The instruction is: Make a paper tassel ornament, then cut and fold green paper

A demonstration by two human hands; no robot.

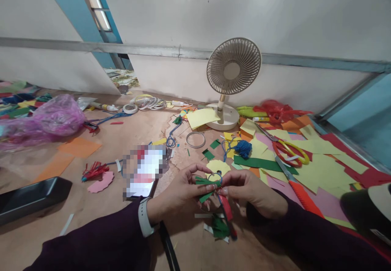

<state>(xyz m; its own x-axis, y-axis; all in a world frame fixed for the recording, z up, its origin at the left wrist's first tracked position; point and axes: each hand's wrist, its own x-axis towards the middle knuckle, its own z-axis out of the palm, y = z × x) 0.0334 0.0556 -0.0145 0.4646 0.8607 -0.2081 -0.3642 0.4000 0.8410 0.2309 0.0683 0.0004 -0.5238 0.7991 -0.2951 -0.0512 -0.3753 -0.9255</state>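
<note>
Near the bottom centre, my left hand (195, 185) pinches a fringed green paper piece (204, 181) between thumb and fingers. My right hand (247, 189) meets it from the right, its thumb and fingertips closed on a thin blue cord (217, 177) that loops above the green paper. A red strip (225, 208) hangs below my right fingertips. Just behind the fingers is a yellow scalloped paper disc (218, 167) with a dark hole. More cut green paper (220, 226) lies on the table beneath my hands.
A white fan (233, 67) stands at the back. Scissors (290, 150), an orange-handled cutter (305, 197) and paper sheets (320, 171) lie right. A phone (146, 171), pink scalloped paper (102, 182), black case (33, 197) and purple plastic bag (58, 118) are left. Blue yarn (243, 148) lies ahead.
</note>
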